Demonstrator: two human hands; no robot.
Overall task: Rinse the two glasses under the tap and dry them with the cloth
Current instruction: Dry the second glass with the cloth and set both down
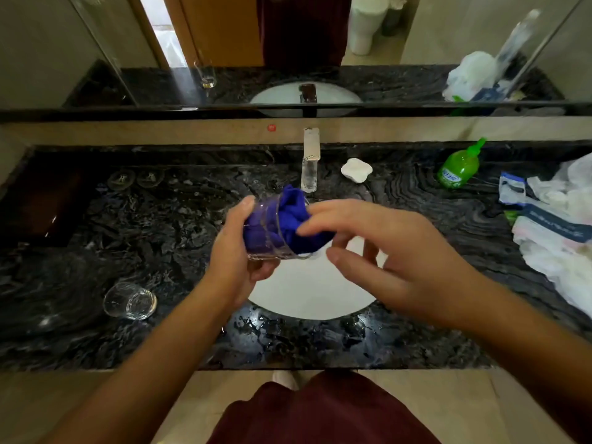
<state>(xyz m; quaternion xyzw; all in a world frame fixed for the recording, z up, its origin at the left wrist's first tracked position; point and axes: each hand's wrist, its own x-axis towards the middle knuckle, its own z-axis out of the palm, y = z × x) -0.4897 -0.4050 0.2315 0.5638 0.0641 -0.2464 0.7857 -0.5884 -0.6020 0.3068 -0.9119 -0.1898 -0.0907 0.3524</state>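
Observation:
My left hand [235, 251] grips a clear glass [266, 248] tipped on its side above the white sink [307, 296]. A blue cloth [294, 219] is stuffed into the glass and bulges out of its mouth. My right hand [394, 251] is at the mouth of the glass, its fingertips on the cloth; whether it pinches the cloth is unclear. A second clear glass [129, 301] stands upright on the dark marble counter [153, 225], left of the sink. The chrome tap [310, 161] stands behind the sink, with no water visible.
A white soap dish [356, 169] sits right of the tap. Further right are a green soap bottle [459, 168] and crumpled plastic bags [557, 216]. A mirror [288, 49] runs along the back wall. Water drops lie on the counter's front edge.

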